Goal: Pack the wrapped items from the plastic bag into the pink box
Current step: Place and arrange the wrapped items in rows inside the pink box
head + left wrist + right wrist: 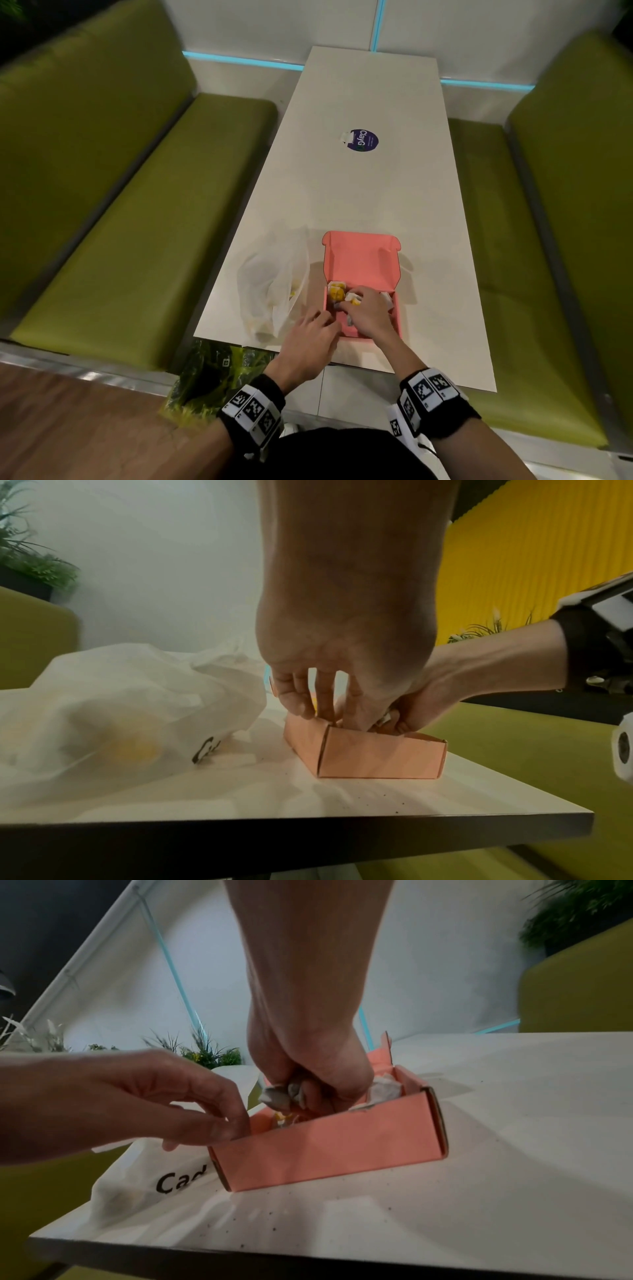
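Note:
The pink box (359,260) stands open on the white table (370,192), lid raised at the far side. My right hand (359,305) reaches down into it and grips a crumpled white wrapped item (279,1096). A yellow wrapped item (335,293) lies in the far left corner and a white one (385,1089) at the right side. My left hand (323,318) touches the rim of the box's left wall with nearly straight fingers (232,1123). The white plastic bag (274,284) lies just left of the box, with yellow showing through it.
Green padded benches (144,222) run along both sides of the table. A round purple sticker (364,140) sits mid-table. The box (377,756) stands close to the table's near edge (342,823). Green foliage (212,373) shows below the near left corner.

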